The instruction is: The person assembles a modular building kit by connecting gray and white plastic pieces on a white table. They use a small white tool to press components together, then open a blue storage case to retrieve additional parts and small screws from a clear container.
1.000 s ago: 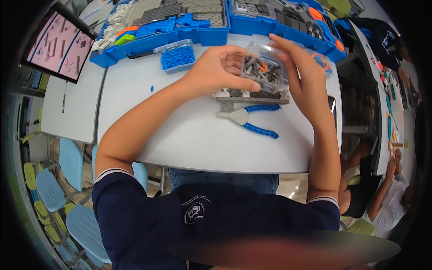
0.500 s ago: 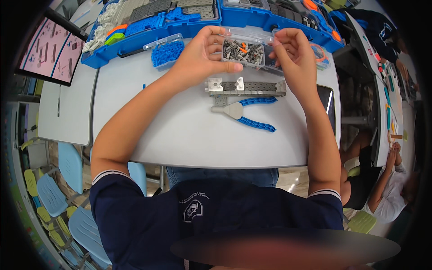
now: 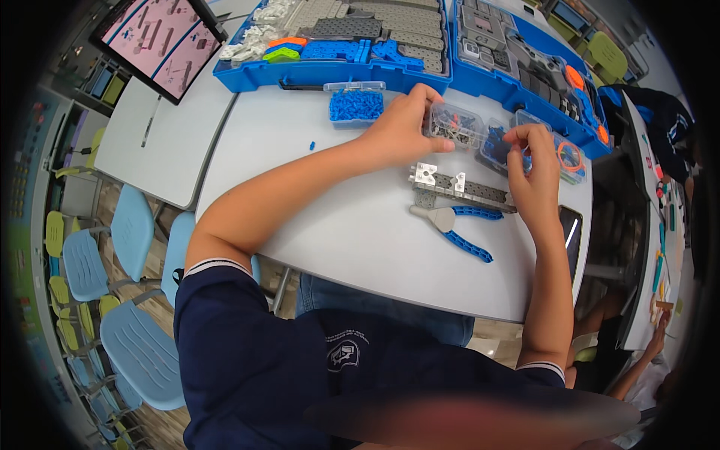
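My left hand (image 3: 405,129) grips the left side of a small clear plastic box (image 3: 457,124) of grey and orange pins, thumb along its near edge. The clear lid seems to lie over the pins. My right hand (image 3: 534,172) is at a second clear box (image 3: 493,144) of dark blue pieces, thumb and fingertips curled close together at its right side. Whether anything is pinched there is too small to tell. Just nearer lies a grey perforated beam (image 3: 480,192) with silvery brackets at its left. Pliers (image 3: 444,219) with blue handles lie in front of it.
A blue case (image 3: 352,75) of grey, white and blue building parts spans the back. Beside it stands an open box of blue pins (image 3: 356,106); one loose blue pin (image 3: 312,145) lies nearby. A screen (image 3: 157,45) stands far left, a dark tablet (image 3: 571,236) at the right edge.
The view has turned, so the table sits further right. My right hand has left the pin box's raised lid and moved to the neighbouring dark blue box. The lid now looks lowered.
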A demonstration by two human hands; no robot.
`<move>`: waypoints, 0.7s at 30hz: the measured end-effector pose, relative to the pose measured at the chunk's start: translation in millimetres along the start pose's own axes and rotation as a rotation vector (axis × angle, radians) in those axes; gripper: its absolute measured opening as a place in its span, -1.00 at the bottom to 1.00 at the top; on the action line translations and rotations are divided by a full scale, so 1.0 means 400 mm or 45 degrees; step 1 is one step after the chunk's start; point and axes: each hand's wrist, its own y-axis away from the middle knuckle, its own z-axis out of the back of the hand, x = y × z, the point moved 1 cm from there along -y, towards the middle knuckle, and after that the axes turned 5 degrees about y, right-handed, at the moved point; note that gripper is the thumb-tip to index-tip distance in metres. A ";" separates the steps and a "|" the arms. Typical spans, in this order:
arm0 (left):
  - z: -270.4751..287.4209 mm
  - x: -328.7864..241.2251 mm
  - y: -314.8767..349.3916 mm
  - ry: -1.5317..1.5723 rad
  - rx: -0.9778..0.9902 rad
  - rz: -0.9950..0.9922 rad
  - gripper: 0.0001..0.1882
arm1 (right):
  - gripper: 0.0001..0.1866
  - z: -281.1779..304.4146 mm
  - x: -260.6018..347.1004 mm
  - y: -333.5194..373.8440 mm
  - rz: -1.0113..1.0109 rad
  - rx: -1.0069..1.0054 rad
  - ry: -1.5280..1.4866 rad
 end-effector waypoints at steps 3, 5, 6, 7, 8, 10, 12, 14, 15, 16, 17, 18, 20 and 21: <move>-0.001 -0.007 0.004 -0.053 -0.051 -0.099 -0.32 | -0.79 0.002 0.005 0.001 0.020 0.046 0.023; 0.001 -0.009 0.008 -0.219 -0.108 -0.191 -0.30 | -0.78 0.001 0.007 0.001 0.039 0.062 0.030; -0.002 -0.011 0.010 -0.297 -0.133 -0.237 -0.28 | -0.77 0.000 0.007 0.000 0.054 0.066 0.038; -0.002 -0.012 0.012 -0.330 -0.141 -0.246 -0.26 | -0.76 0.001 0.006 0.001 0.046 0.067 0.042; 0.003 -0.012 0.011 -0.358 -0.141 -0.260 -0.24 | -0.75 0.001 0.006 0.001 0.071 0.061 0.051; 0.007 -0.015 0.010 -0.385 -0.135 -0.273 -0.15 | -0.74 0.002 0.002 0.001 0.070 0.048 0.061; 0.010 -0.021 0.016 -0.440 -0.147 -0.319 -0.11 | -0.73 0.004 -0.001 0.004 0.048 0.081 0.095; 0.017 -0.032 0.020 -0.487 -0.179 -0.349 -0.04 | -0.74 0.006 -0.002 0.009 -0.023 0.131 0.086; 0.022 -0.039 0.022 -0.492 -0.184 -0.347 -0.03 | -0.75 0.008 0.000 0.010 -0.010 0.120 0.089; 0.028 -0.046 0.025 -0.507 -0.191 -0.346 -0.02 | -0.76 0.008 0.002 0.010 0.006 0.110 0.087; 0.036 -0.055 0.028 -0.524 -0.201 -0.342 -0.01 | -0.76 0.008 0.005 0.008 0.022 0.100 0.079; 0.043 -0.065 0.030 -0.559 -0.262 -0.411 -0.11 | -0.77 0.010 0.007 0.008 0.018 0.109 0.097; 0.064 -0.085 0.035 -0.663 -0.325 -0.541 -0.20 | -0.77 0.013 0.011 0.007 -0.014 0.125 0.115; 0.074 -0.094 0.035 -0.724 -0.337 -0.551 -0.24 | -0.79 0.014 0.013 0.007 0.008 0.122 0.118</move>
